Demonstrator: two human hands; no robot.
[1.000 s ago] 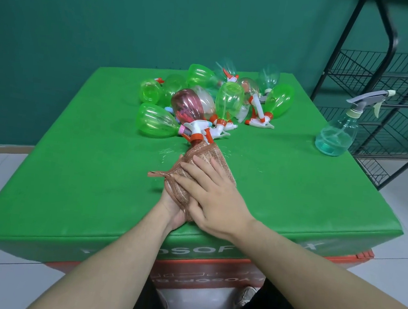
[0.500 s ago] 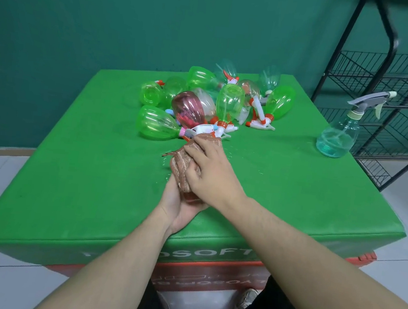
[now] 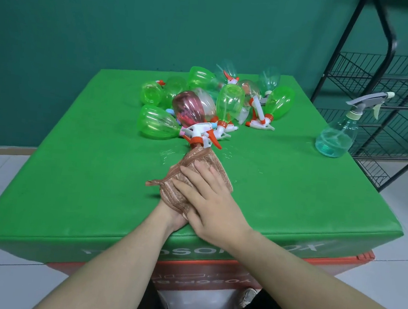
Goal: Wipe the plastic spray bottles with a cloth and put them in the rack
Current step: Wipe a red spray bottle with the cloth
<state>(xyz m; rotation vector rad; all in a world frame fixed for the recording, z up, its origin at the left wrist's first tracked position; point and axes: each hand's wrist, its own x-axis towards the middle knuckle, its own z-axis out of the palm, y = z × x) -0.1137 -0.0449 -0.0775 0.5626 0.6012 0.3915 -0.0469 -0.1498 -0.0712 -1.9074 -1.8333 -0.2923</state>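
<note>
Your right hand lies flat, fingers straight, pressing the brown cloth over a bottle near the front of the counter; only its orange-collared nozzle shows. Your left hand holds the bundle underneath, its grip hidden. You're early in the job: the pile of spray bottles waits, and the rack shows no bottles.
</note>
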